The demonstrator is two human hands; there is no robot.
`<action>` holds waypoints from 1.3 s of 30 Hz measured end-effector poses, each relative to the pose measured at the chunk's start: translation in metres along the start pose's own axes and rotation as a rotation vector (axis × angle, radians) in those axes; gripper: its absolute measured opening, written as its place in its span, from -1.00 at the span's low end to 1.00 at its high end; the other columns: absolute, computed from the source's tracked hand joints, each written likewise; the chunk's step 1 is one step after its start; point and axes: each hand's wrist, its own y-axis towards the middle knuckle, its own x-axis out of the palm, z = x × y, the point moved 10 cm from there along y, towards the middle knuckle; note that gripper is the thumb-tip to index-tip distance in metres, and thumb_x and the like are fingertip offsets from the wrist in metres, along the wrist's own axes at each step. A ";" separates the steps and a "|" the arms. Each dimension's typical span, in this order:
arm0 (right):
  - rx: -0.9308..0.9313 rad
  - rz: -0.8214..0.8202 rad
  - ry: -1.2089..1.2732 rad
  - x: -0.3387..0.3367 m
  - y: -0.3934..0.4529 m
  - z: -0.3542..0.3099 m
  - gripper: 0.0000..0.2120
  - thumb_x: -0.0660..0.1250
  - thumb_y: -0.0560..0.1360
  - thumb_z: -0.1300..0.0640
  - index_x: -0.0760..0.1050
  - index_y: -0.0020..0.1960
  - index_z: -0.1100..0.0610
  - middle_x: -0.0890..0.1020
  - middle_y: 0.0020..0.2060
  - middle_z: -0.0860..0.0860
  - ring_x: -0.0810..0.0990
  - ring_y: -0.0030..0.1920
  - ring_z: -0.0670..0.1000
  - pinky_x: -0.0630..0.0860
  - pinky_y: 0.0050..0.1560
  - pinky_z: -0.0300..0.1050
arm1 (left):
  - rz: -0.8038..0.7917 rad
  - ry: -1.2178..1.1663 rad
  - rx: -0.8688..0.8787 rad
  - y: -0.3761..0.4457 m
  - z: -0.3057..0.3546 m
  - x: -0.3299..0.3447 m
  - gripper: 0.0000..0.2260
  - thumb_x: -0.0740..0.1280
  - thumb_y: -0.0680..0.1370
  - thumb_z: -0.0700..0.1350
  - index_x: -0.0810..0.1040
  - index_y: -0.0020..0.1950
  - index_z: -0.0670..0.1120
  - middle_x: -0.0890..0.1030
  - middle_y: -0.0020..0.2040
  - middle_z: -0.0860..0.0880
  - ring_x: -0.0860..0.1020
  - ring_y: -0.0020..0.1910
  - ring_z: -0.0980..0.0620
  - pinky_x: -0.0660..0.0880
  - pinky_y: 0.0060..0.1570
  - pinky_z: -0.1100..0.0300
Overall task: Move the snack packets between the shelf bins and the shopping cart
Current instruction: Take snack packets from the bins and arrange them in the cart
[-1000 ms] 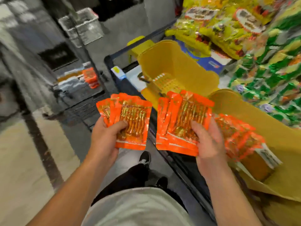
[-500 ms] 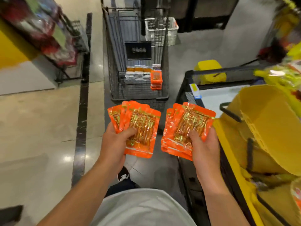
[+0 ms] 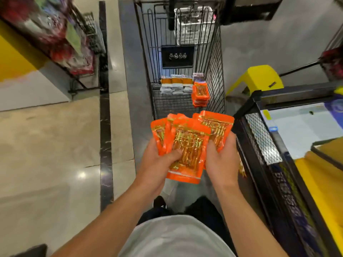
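The left hand (image 3: 157, 162) and right hand (image 3: 221, 162) each gripped a fan of packets (image 3: 189, 145), thumbs pinching their faces. The cart (image 3: 216, 58) lay straight ahead, its length running away, the stack (image 3: 200, 95) inside nearer the right hand.

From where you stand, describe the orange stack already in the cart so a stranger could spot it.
Straight ahead stands the black wire shopping cart. On its floor, against the right wall, lies the stack of orange packets. Beside it to the left is a row of white-and-orange packs; only the stack is solid orange.
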 end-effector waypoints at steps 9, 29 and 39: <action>0.003 -0.057 -0.055 0.044 0.056 -0.011 -0.81 0.29 0.60 0.12 0.40 0.20 0.01 0.56 -0.18 -0.23 0.50 -0.23 -0.36 0.37 -0.20 -0.22 | -0.080 0.211 -0.116 0.064 0.005 0.020 -0.78 0.33 0.55 -0.29 0.60 0.05 0.02 0.72 -0.08 0.05 0.68 -0.05 0.09 0.59 0.07 0.01; 0.185 -0.132 -0.009 0.097 0.280 0.028 -0.76 0.27 0.63 0.17 0.34 0.21 -0.08 0.57 -0.14 -0.26 0.52 -0.19 -0.45 0.41 -0.19 -0.43 | -0.005 0.350 -0.221 0.308 0.048 0.085 -0.58 0.53 0.36 -0.06 0.52 0.18 0.07 0.70 0.03 0.05 0.66 0.05 0.02 0.56 0.16 -0.10; 0.300 -0.059 -0.088 0.148 0.330 0.055 -0.73 0.27 0.62 0.15 0.35 0.30 0.01 0.60 -0.14 -0.18 0.60 -0.15 -0.28 0.44 -0.22 -0.40 | 0.002 0.392 -0.325 0.446 0.008 0.042 -0.58 0.51 0.42 -0.14 0.51 0.24 0.02 0.66 0.10 0.02 0.63 0.10 0.00 0.53 0.19 -0.09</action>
